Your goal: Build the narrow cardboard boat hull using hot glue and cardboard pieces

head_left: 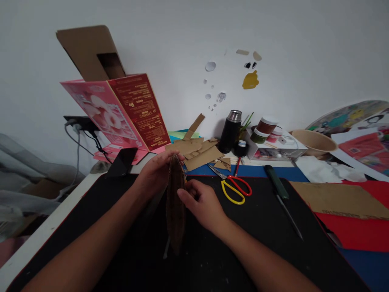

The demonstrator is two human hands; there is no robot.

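A narrow brown cardboard piece [175, 211], pointed at both ends, stands upright over the black mat, seen almost along its edge. My left hand [156, 172] is closed around its far left side, with the fingertips over its top. On the other side, my right hand [203, 202] grips it, the thumb along the near edge and the fingers curled behind. Part of the fingers of both hands is hidden by the cardboard. Scissors [235, 186] with one red and one yellow handle lie just beyond my right hand.
Cardboard scraps [200, 152] are piled beyond the black mat [258, 243]. A green-handled pointed tool [281, 190] lies at right, near a flat cardboard sheet [340, 196] on red paper. A phone [123, 162], a pink box [121, 117], a black flask [231, 132] and paint jars [267, 125] line the back.
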